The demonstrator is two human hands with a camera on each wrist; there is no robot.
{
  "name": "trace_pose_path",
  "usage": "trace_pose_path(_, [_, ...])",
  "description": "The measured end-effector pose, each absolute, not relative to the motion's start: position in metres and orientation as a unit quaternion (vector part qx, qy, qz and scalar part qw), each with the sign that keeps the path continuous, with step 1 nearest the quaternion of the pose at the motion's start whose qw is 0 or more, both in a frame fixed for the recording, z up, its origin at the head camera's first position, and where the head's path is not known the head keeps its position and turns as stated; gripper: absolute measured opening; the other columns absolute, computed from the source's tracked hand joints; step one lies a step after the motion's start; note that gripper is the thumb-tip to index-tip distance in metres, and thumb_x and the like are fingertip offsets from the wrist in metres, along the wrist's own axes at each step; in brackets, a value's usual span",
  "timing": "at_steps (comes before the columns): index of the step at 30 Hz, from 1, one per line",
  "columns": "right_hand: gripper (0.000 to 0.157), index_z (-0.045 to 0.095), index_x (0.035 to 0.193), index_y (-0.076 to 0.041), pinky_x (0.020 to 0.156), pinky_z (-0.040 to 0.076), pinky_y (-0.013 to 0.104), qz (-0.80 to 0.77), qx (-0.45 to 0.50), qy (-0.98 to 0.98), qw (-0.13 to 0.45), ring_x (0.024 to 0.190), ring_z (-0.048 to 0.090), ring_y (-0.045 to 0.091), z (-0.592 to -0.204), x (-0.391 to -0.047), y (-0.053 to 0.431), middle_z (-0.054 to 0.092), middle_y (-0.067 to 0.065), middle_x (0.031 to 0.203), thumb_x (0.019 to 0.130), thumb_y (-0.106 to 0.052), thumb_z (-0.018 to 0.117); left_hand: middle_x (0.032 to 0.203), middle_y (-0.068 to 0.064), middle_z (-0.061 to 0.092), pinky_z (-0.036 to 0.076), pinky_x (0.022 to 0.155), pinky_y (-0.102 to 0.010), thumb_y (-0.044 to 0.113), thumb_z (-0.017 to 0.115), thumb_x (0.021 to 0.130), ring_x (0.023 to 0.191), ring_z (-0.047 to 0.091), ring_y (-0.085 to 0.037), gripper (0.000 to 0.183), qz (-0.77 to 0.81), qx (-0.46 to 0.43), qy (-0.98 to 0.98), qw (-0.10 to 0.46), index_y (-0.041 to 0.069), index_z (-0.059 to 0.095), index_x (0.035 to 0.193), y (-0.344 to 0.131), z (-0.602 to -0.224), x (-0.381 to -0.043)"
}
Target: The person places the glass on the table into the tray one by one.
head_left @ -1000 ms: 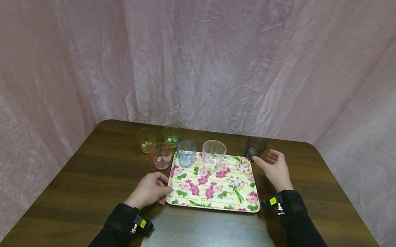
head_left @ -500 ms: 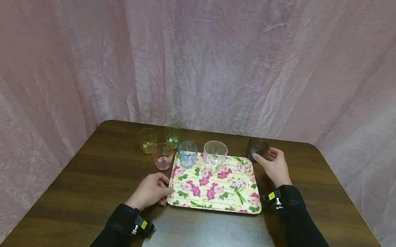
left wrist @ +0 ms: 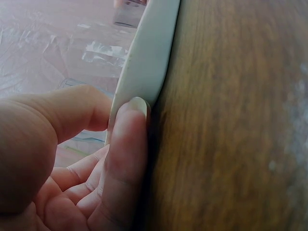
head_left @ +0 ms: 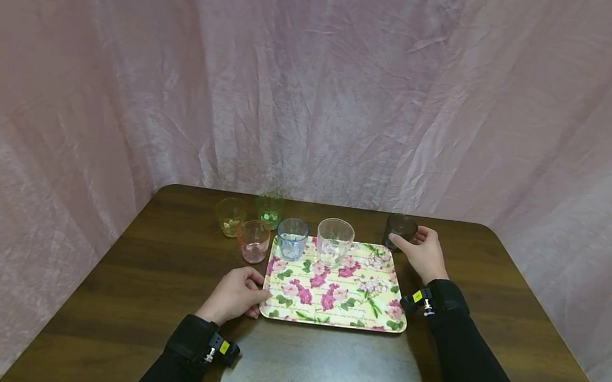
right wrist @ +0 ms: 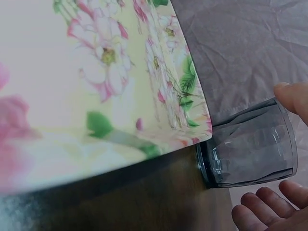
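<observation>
My left hand pinches the left edge of the flowered tray near its front corner. The left wrist view shows the thumb and a finger on either side of its pale rim. Beyond the tray's far right corner, a dark grey glass stands upright on the table. Around it my right hand is spread, thumb at the near side by the rim and fingertips right beside the opposite wall. A blue glass and a larger clear glass stand on the tray's back part.
Left of the tray, a pink glass, a yellow glass and a green glass stand close together on the wooden table. A pink curtain hangs behind the table's back edge.
My right hand has moved slightly inward to the dark glass, its fingers now nearer the far side. The left hand keeps its hold on the tray. The view has shifted a little.
</observation>
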State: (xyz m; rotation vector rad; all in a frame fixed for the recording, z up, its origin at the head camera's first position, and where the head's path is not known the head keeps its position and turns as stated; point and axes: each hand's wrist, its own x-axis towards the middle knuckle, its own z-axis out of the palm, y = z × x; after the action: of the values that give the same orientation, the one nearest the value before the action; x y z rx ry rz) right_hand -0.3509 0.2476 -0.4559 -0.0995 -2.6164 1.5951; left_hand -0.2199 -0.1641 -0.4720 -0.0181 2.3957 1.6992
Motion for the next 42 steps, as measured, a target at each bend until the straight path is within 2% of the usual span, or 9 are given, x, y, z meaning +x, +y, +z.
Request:
trace_pose_path(9, [0.108,0.011,0.152,0.003,0.105,0.036,0.056,0.508,-0.027,-0.86,0.025,0.13,0.031,0.039,-0.454,-0.356,0.245,0.026,0.027,0.146,0.086,-0.057,0.071,0.072,-0.013,0.061,0.059,0.046,-0.033,0.002,0.073,0.088,0.05,0.063,-0.021,0.023,0.576,-0.001,0.811,0.102,-0.006,0.058,0.104,-0.165,-0.474,-0.22])
trace_pose_path(21, [0.108,0.01,0.152,0.004,0.104,0.035,0.058,0.505,-0.025,-0.862,0.018,0.126,0.036,0.039,-0.457,-0.362,0.242,0.031,0.028,0.141,0.086,-0.056,0.072,0.073,-0.012,0.061,0.059,0.046,-0.032,0.003,0.074,0.087,0.051,0.063,-0.02,0.024,0.568,0.001,0.817,0.098,-0.005,0.059,0.104,-0.164,-0.475,-0.221])
trace_pose_path(28, [0.11,0.004,0.154,0.002,0.106,0.032,0.06,0.494,-0.021,-0.869,0.006,0.132,0.028,0.042,-0.456,-0.365,0.238,0.023,0.029,0.148,0.087,-0.056,0.07,0.072,-0.012,0.061,0.059,0.046,-0.032,0.003,0.074,0.088,0.051,0.062,-0.02,0.023,0.565,-0.003,0.82,0.097,-0.005,0.059,0.103,-0.165,-0.473,-0.22])
trace_pose_path(35, [0.102,0.005,0.153,0.004,0.106,0.033,0.059,0.48,-0.018,-0.877,0.011,0.132,0.028,0.042,-0.457,-0.366,0.237,0.023,0.03,0.148,0.092,-0.048,0.068,0.072,-0.012,0.061,0.058,0.046,-0.032,0.003,0.074,0.088,0.051,0.063,-0.02,0.023,0.562,-0.004,0.821,0.096,-0.005,0.059,0.103,-0.165,-0.474,-0.22])
trace_pose_path(42, [0.1,0.006,0.153,0.005,0.105,0.035,0.059,0.477,-0.014,-0.879,0.01,0.131,0.028,0.043,-0.456,-0.365,0.238,0.024,0.03,0.147,0.094,-0.048,0.067,0.072,-0.012,0.061,0.058,0.046,-0.032,0.003,0.074,0.088,0.051,0.063,-0.02,0.023,0.562,-0.006,0.822,0.097,-0.005,0.059,0.103,-0.165,-0.473,-0.22])
